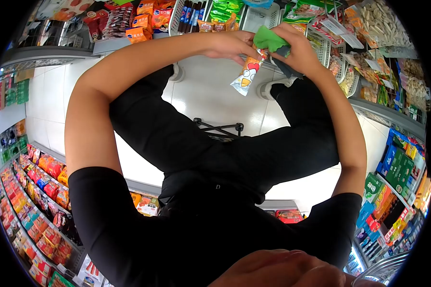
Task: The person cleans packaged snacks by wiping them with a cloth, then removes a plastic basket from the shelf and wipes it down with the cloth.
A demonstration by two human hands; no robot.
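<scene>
The left hand (pixel 231 46) is nearly closed, its thumb and fingers about the side of a small snack packet (pixel 247 76) near the top end. The packet, white and orange with a cartoon chicken, slants down from the fingers, its lower end hanging free over the pale tiled floor (pixel 196 98). The right hand (pixel 299 51) is curled, its fingers gripping a bunched green cloth (pixel 269 39), which lies against the top of the packet and fills the space between the two hands. A dark grey piece of fabric (pixel 283 52) shows under the right hand's fingers; whether it belongs to the cloth cannot be told. How far the right thumb reaches behind the cloth is hidden.

Just beyond the left hand are orange-brown snack bags (pixel 220 25), with green packets (pixel 226 8) behind them. To the left of these, dark wrapped bars (pixel 191 15) stand in a white basket. Farther left of the left hand lie bright orange bags (pixel 146 21). To the right of the right hand, well apart, is a clear bag of pale seeds (pixel 380 23). Below the right hand, nearer the body, is a light-coloured shoe (pixel 266 91).
</scene>
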